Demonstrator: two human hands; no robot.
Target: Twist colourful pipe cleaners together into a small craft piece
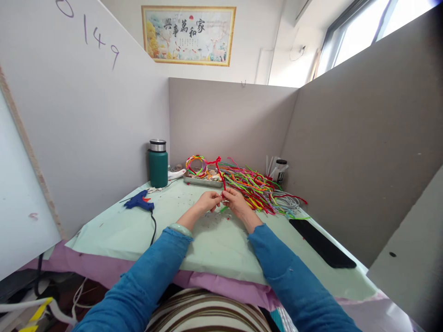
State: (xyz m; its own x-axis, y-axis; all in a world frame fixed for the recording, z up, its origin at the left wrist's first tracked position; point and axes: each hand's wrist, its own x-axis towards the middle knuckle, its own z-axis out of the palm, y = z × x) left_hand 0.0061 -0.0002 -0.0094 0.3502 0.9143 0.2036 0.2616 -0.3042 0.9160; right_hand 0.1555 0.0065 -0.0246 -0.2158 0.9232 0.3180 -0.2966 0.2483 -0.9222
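A red pipe cleaner [220, 173] rises from between my hands, its bent top reaching left above the metal tray. My right hand [236, 202] pinches its lower end between thumb and fingers. Close against it, my left hand [208, 201] is closed with its fingertips at the same lower end. The exact grip there is partly hidden by the fingers. A small green piece [224, 209] shows just below my hands. Behind and to the right of them lies a big pile of coloured pipe cleaners [252, 182].
A blue glue gun [139, 200] with a black cord lies left, near a green flask [158, 166]. At the back, a metal tray [202, 181] holds small items and a colourful ring [196, 166]. A black mat [321, 243] lies right. Partition panels [231, 120] enclose the table.
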